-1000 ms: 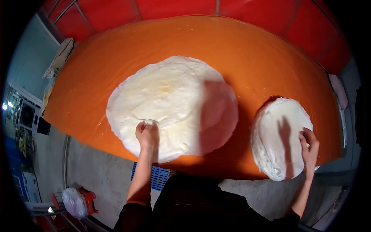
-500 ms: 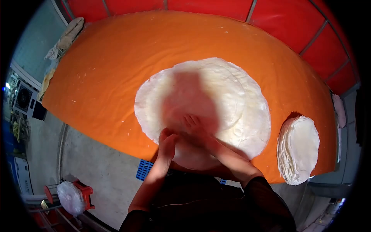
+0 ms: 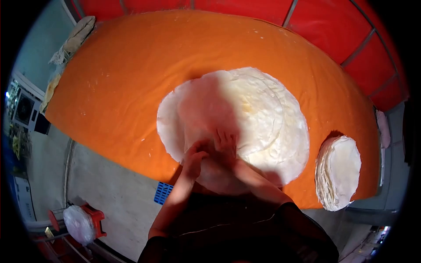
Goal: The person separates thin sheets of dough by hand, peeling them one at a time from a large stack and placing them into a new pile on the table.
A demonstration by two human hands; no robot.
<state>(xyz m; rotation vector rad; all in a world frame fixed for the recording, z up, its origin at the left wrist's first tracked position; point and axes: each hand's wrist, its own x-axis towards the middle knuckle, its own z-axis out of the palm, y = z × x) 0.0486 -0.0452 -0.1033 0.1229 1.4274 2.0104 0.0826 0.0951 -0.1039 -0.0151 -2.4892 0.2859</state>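
Observation:
Large, thin, pale flatbreads [image 3: 267,118] lie overlapping in a loose round pile, with a dark shadow over their left half. My right hand [image 3: 226,147] rests on the pile near its front, fingers spread and pointing away from me. Just left of it, my left hand [image 3: 195,155] is above the front left part of the pile with its fingers curled in. Shadow hides what, if anything, is between those fingers. A smooth front part of a sheet [image 3: 219,177] shows between my forearms.
An orange cloth [image 3: 131,79] covers the wide table. Toward the right edge stands a stack of folded flatbreads [image 3: 340,173]. A rolled cloth [image 3: 80,33] lies at the far left edge. On the floor are a blue crate [image 3: 163,193] and a red stool [image 3: 96,220] bearing a plastic-wrapped bundle [image 3: 79,224].
My right hand has shifted slightly right and its fingers are more spread. My left hand has moved a little up and right, with fingers curled toward the right hand. The view has shifted slightly.

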